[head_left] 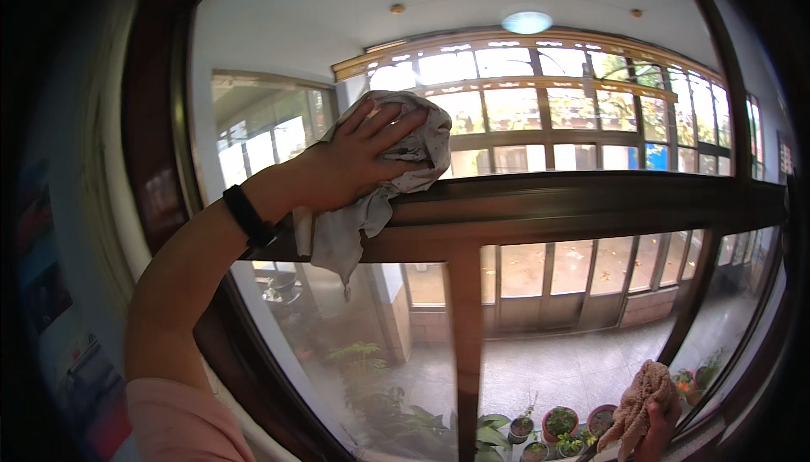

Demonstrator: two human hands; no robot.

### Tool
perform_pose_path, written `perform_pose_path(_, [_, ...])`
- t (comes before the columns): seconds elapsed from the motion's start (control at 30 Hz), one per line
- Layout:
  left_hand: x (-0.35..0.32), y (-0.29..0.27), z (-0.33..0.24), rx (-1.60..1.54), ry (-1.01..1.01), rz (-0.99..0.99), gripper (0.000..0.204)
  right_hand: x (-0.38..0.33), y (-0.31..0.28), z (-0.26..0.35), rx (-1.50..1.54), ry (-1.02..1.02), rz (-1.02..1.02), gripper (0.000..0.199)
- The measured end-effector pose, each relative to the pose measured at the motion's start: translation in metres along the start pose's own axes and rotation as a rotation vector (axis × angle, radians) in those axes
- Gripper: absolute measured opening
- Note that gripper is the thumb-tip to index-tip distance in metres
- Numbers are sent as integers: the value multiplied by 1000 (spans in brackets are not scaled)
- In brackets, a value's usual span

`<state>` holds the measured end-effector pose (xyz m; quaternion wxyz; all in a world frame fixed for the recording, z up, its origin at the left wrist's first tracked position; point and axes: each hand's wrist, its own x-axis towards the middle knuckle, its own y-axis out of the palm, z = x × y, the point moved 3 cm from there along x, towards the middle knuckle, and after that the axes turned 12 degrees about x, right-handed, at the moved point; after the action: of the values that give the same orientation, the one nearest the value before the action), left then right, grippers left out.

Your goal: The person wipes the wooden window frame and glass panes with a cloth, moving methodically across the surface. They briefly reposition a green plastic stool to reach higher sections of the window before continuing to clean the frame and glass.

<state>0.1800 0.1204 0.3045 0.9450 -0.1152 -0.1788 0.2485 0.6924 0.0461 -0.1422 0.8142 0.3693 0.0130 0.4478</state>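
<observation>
A pale grey, patterned cloth [422, 141] is bunched under my left hand [354, 154], which presses it to the upper window pane just above the dark crossbar. My fingers lie bent over the cloth, and a loose corner of it hangs down over the bar. A black band [246, 216] circles my left wrist. At the lower right, my right hand [658, 430] grips a crumpled pinkish-brown cloth [641, 399] near the lower pane; the fingers are partly hidden by the cloth and the picture's edge.
The brown window frame [582, 200] has a crossbar and an upright post [466, 335]. The lower left pane [337, 352] looks hazy. Beyond the glass stand several potted plants [560, 422], a tiled floor and a row of far windows [574, 108]. Pictures [93, 386] hang on the left wall.
</observation>
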Motion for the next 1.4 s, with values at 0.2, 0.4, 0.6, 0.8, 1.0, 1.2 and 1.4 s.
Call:
perform_pose_path(0.2, [-129,52,46,114,-179,108,57,-67,112,-10,18,-2,257,58])
perform_pose_path(0.4, [-221,97,81,109,-418,354,66,-121,173,-34,-79,-1,216,52])
perform_pose_path(0.6, [-274,124,97,-25,-664,352,73,-130,203,-32,-109,58,327,47])
perform_pose_path(0.8, [-294,153,99,-209,-999,385,86,-128,222,-43,-26,68,426,43])
perform_pose_path(1.0, [-285,154,97,-330,-1331,309,92,-127,227,-49,68,167,494,44])
perform_pose_path(1.2, [-171,121,66,-421,-1662,325,104,-105,223,-36,189,279,559,51])
perform_pose_path(1.4, [-35,39,8,-552,-1394,78,106,-91,197,-47,128,84,282,45])
